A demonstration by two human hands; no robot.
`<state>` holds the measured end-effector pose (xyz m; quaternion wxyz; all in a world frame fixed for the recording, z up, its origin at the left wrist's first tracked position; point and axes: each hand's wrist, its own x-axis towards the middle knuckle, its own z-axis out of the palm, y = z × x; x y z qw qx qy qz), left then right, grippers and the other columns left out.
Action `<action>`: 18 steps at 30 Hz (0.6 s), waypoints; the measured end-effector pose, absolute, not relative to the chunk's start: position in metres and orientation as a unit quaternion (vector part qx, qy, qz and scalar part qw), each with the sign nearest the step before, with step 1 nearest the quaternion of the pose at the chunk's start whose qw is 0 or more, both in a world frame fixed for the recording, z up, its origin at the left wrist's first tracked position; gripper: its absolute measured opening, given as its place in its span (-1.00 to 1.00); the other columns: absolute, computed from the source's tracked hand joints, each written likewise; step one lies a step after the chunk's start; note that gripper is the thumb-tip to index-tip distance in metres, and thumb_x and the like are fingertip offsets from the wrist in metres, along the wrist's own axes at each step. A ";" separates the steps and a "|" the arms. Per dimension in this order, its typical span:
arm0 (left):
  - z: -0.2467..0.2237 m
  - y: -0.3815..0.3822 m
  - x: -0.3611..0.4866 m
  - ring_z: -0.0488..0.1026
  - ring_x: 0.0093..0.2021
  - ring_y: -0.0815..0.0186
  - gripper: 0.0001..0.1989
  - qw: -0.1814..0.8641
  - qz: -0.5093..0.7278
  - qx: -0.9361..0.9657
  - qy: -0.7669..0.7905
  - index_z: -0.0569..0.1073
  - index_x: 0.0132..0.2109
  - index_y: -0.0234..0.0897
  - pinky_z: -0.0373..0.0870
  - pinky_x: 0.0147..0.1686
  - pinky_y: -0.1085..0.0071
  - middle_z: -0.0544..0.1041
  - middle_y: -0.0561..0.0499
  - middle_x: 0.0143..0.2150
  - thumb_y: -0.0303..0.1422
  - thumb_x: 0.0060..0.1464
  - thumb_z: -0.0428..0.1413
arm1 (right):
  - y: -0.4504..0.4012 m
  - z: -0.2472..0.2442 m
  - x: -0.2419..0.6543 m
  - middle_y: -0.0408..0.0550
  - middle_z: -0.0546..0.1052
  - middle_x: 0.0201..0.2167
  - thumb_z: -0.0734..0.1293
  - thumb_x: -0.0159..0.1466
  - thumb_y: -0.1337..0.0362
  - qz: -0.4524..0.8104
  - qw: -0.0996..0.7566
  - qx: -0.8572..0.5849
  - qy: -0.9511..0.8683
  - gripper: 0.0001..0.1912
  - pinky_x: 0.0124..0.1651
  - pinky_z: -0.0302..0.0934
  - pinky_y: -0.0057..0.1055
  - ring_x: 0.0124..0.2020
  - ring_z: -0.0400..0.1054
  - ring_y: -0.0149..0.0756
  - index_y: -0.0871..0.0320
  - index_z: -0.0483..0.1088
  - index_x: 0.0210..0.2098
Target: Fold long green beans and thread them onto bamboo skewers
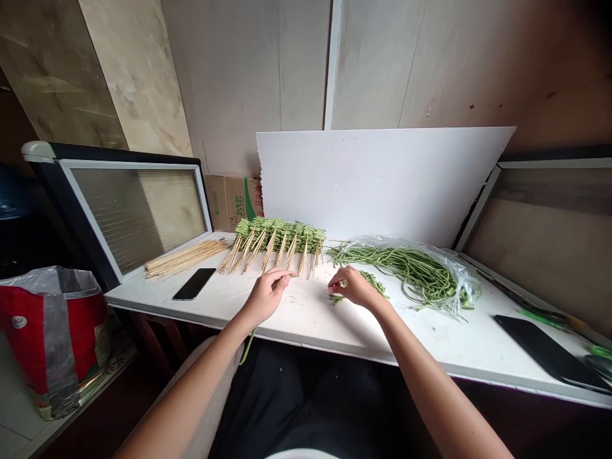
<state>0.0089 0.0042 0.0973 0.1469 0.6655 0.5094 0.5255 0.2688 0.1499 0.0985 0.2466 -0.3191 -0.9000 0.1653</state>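
My left hand [264, 296] is closed on a long green bean [247, 349]. One end of the bean pokes out at the fingertips, and the rest hangs down past the wrist over the table's front edge. My right hand [351, 285] is to the right, fingers curled, just over a small pile of short bean pieces [377, 284]. A bit of green shows by its fingers, but what they hold is not clear. Behind the hands lies a stack of bean skewers [282, 234], their bare sticks pointing toward me.
Long beans [421, 271] lie on a clear plastic bag [471, 290] at the right. Loose bamboo skewers [184, 256] and a phone [194, 284] are at the left. Another black phone [549, 350] and scissors [549, 315] lie far right. A white board [382, 182] stands behind.
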 end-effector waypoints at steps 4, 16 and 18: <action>0.095 0.002 0.015 0.48 -0.01 0.19 -0.60 0.155 0.491 0.686 0.514 0.55 0.21 -0.19 0.42 0.00 0.30 0.49 -0.16 0.11 -0.18 0.42 -0.02 | 0.159 0.080 0.269 0.02 0.65 -0.31 0.50 0.21 0.23 0.167 0.185 -0.331 -0.910 -0.92 -0.12 0.25 -0.26 -0.07 0.40 0.00 0.05 0.69 -0.33; 0.102 -0.002 0.027 0.52 -0.27 0.32 -0.61 0.211 0.560 0.643 0.477 0.51 0.16 -0.30 0.50 -0.21 0.36 0.53 -0.10 -0.10 -0.24 0.26 0.20 | 0.139 0.108 0.262 0.08 0.65 -0.19 0.37 0.35 -0.09 0.280 0.305 -0.249 -0.876 -0.57 -0.17 0.34 -0.26 -0.20 0.50 -0.11 0.15 0.64 -0.17; 0.105 -0.005 0.031 0.54 -0.34 0.34 -0.56 0.238 0.576 0.626 0.469 0.49 0.16 -0.31 0.52 -0.24 0.36 0.55 -0.06 -0.16 -0.24 0.19 0.28 | 0.121 0.120 0.255 0.06 0.65 -0.16 0.46 0.27 -0.10 0.358 0.330 -0.185 -0.854 -0.53 -0.16 0.37 -0.27 -0.23 0.52 -0.16 0.16 0.61 -0.05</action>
